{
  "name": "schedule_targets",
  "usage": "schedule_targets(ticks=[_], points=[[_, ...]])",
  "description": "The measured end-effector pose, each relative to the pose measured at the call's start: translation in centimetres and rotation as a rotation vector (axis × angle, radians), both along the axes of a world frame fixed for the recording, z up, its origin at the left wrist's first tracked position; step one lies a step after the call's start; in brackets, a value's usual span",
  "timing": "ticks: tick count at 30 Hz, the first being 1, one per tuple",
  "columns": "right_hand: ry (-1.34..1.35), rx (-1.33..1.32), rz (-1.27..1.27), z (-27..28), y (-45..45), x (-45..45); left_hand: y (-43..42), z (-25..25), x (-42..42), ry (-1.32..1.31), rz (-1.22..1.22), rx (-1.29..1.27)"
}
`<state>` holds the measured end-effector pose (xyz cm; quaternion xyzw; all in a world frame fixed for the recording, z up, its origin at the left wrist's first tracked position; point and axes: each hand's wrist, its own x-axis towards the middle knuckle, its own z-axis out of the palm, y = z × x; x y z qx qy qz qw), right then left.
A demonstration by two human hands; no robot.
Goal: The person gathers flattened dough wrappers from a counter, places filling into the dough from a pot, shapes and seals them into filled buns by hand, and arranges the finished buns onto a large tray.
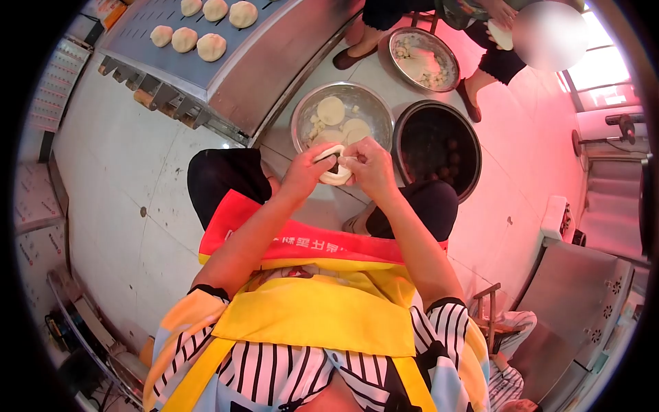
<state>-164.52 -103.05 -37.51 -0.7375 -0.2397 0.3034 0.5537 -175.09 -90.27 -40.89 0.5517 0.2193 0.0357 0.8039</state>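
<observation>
Both of my hands hold one round piece of white dough [336, 177], its edge gathered up around a dark filling [334, 165]. My left hand [303, 172] grips the dough's left side, thumb on the rim. On the right side, my right hand [371, 167] pinches the rim between its fingers. Just beyond them a metal bowl [300, 113] holds flat dough discs [331, 110] and small dough lumps. To its right stands a black basin [429, 113] with several dark brown balls [453, 158] inside.
A co-worker's hand [500, 14] holds a dough piece [501, 34] near a second metal bowl [456, 72] of dough. At upper left, several shaped buns [211, 47] rest on a slotted grey tray [147, 58]. Another person's striped sleeve [506, 384] shows at lower right.
</observation>
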Motion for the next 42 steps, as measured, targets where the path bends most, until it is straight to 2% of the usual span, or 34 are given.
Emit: schedule_targets(ticks=[4, 7, 8, 10, 11, 13, 14, 17, 19, 20, 21, 23, 27, 30, 31, 33, 34, 37, 39, 42], points=[[-0.116, 0.118, 0.033, 0.2, -0.6, -0.3, 1.3, 0.5, 0.4, -0.061, -0.188, 0.185], [-0.14, 0.164, 0.052, -0.3, -0.9, -0.5, 2.1, 4.1, 1.1, 0.246, -0.402, 0.182], [-0.142, 0.173, 0.067, -0.5, -0.8, -0.4, 2.0, 3.4, 1.1, 0.198, -0.313, 0.117], [-0.043, 0.129, -0.06, -0.4, -0.6, -0.4, 1.4, 1.5, 1.1, 0.102, -0.126, -0.01], [0.004, 0.11, -0.126, -0.3, -0.4, -0.3, 0.5, 0.9, 1.0, 0.098, 0.001, -0.154], [-0.067, 0.062, -0.174, -2.6, 0.2, 0.1, -1.8, 0.8, 0.8, 0.084, 0.25, -0.446], [-0.099, 0.032, -0.193, -3.9, 0.2, 0.2, -1.6, 0.6, 0.9, 0.049, 0.234, -0.425], [0.0, 0.02, -0.094, 1.0, 0.3, -0.9, -1.2, 0.5, 0.8, -0.015, 0.206, -0.401], [-0.092, 0.04, -0.087, 2.1, -0.1, -0.9, -0.5, 2.2, 0.7, -0.019, 0.181, -0.428], [-0.144, 0.053, -0.083, 2.4, -0.3, -0.6, -0.2, 2.7, 0.8, -0.024, 0.161, -0.415], [-0.054, 0.015, -0.077, 2.2, -0.5, -0.4, -0.1, 3.2, 0.8, -0.029, 0.14, -0.404], [-0.184, 0.138, 0.015, -0.6, -1.0, 0.0, 0.1, 3.3, 0.9, -0.014, 0.072, -0.351], [-0.226, 0.244, 0.058, 0.2, -0.9, -0.9, 1.1, 3.2, 0.4, 0.039, -0.105, -0.184], [-0.335, 0.2, 0.07, 0.1, -0.8, -1.0, 2.2, 3.0, 0.9, 0.047, -0.237, -0.048], [-0.448, 0.198, 0.086, -0.2, -0.9, -0.9, 2.3, 3.0, 1.0, 0.05, -0.282, -0.001], [-0.676, 0.193, 0.117, -0.9, -0.8, -0.6, 1.9, 3.5, 0.8, 0.082, -0.229, -0.016], [-0.591, 0.149, 0.061, -0.6, -0.9, -0.5, 1.5, 3.8, 0.6, 0.098, -0.202, -0.023], [-0.368, 0.058, -0.067, 0.1, -0.3, -0.3, -1.0, 3.4, 0.4, 0.015, 0.24, -0.067], [-0.254, 0.041, -0.084, -0.3, -0.1, -0.5, -1.0, 1.8, 0.4, -0.03, 0.217, 0.117], [-0.314, 0.076, 0.057, -0.7, -0.1, 0.0, -0.2, 0.7, 0.1, -0.059, 0.144, 0.356]])
